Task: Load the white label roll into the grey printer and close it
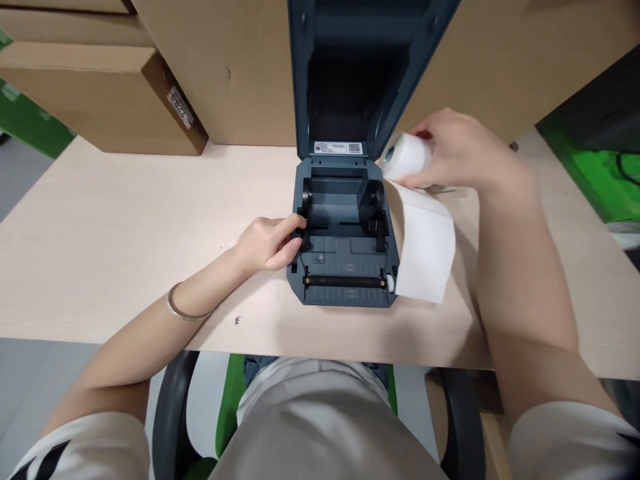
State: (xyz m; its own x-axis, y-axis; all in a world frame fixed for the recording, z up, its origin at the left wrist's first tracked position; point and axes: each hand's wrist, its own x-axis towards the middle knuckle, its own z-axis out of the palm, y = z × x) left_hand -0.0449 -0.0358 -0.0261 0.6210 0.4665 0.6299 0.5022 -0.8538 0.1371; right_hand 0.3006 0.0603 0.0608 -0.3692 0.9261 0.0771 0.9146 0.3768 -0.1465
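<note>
A dark blue-grey label printer (345, 250) stands on the table with its lid (325, 150) raised. Inside, a black roller (345, 281) lies across the front and two black roll holders face each other; the bay between them holds no roll. My left hand (270, 243) is closed on the printer's left edge, fingertips by the left holder. My right hand (453, 150) grips a white label roll (407, 157) just beyond the printer's right side. From the roll a loose strip of labels (427, 247) hangs down over the table beside the printer.
A cardboard box (100, 100) rests at the table's back left, and a large cardboard panel (225, 73) stands behind the printer. Black and green objects (600, 147) lie past the right edge. A chair's armrests (175, 413) flank my body at the front of the table (125, 253).
</note>
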